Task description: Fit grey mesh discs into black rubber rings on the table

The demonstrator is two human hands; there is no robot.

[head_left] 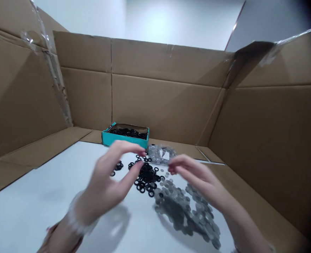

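My left hand hangs over the white board, thumb and fingers apart in a C shape, with nothing visible between them. Just beyond its fingertips lies a pile of black rubber rings. A few more black rings show behind that hand. My right hand is held above a spread of translucent grey discs, its fingers and thumb drawn together. Whatever those fingertips pinch, if anything, is too small and blurred to make out. One black ring lies among the discs.
A turquoise box holding many black rings stands at the back. Beside it is a clear plastic bag with a white label. Tall cardboard walls enclose the white board at the back and both sides.
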